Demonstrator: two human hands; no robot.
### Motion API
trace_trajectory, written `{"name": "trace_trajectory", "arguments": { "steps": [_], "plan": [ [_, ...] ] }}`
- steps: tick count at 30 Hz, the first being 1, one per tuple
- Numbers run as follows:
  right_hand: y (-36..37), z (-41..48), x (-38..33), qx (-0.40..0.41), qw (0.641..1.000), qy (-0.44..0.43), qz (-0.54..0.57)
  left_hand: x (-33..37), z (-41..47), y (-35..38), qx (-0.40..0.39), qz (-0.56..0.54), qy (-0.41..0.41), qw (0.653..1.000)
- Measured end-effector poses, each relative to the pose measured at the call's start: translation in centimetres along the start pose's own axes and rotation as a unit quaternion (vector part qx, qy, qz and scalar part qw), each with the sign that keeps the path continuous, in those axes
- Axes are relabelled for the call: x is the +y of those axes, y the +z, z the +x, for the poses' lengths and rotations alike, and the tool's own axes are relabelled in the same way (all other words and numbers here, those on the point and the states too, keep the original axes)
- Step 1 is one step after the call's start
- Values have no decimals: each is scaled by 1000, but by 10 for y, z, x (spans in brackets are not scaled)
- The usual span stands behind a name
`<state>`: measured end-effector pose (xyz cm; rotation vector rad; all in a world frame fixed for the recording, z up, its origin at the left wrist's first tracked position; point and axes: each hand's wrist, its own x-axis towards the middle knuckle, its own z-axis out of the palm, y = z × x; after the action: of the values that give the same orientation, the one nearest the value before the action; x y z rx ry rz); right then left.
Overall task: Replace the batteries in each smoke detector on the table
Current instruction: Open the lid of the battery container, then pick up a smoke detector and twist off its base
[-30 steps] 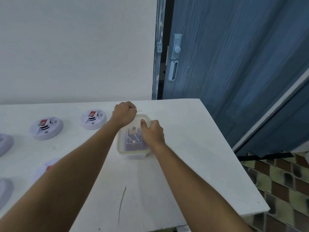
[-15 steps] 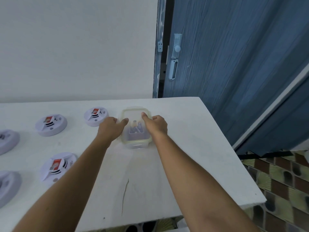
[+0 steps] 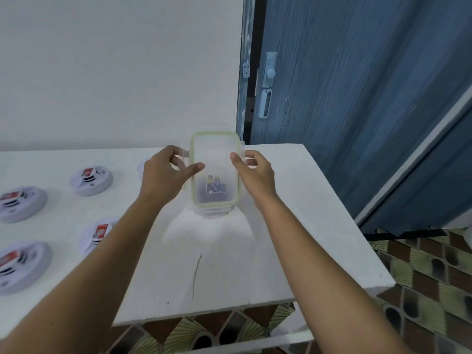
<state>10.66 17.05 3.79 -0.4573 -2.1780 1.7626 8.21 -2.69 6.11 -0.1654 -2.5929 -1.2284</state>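
A clear plastic lid (image 3: 215,154) with a pale green seal is held tilted up above the table. My left hand (image 3: 166,172) pinches its left edge, thumb across the front. My right hand (image 3: 252,169) pinches its right edge. Through the lid I see the clear container (image 3: 213,213) on the table below, with a few batteries (image 3: 214,187) inside. Several white round smoke detectors with red labels lie to the left, among them the detector at the back (image 3: 92,181), the one at the far left (image 3: 21,203) and another beside my left forearm (image 3: 95,235).
The white table (image 3: 293,213) ends close on the right and at the front, over a patterned tile floor (image 3: 421,264). A blue door (image 3: 357,98) stands behind the table's right corner. Another detector (image 3: 20,267) sits at the front left.
My hands moved from the container's sides to the lid's edges and raised the lid off the container, tilting it up toward me. The container stayed on the table.
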Motion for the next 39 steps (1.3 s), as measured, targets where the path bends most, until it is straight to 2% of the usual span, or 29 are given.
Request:
{"name": "trace_trajectory", "arguments": {
  "steps": [3,7,10,13,17,20,22,29,35,39],
  "plan": [
    [-14,-13,0,-14,997,21,71,5,-16,-15,-33,-39,14,999],
    [-31,-33,-2,-51,980,111,156,6,-39,-28,-93,-144,-17,985],
    [-37,-43,6,-115,969,177,129,2,-56,-31,-141,-197,-48,969],
    [-38,-50,15,-177,960,202,85,-4,-65,-30,-159,-233,-118,952],
    [-33,-60,29,-227,951,212,9,-25,-69,-21,-190,-128,-168,959],
    [-32,-66,37,-232,948,212,-48,-37,-77,-13,-257,-88,-230,934],
    [-31,-68,41,-233,946,192,-117,-42,-83,-9,-272,-74,-260,924],
    [-23,-68,53,-185,940,138,-252,-52,-90,9,-213,13,-202,956],
    [-17,-65,57,-126,951,117,-257,-48,-87,19,-180,32,-196,963],
    [-13,-61,57,-109,954,119,-254,-48,-79,21,-198,104,-174,959]
  ]
}}
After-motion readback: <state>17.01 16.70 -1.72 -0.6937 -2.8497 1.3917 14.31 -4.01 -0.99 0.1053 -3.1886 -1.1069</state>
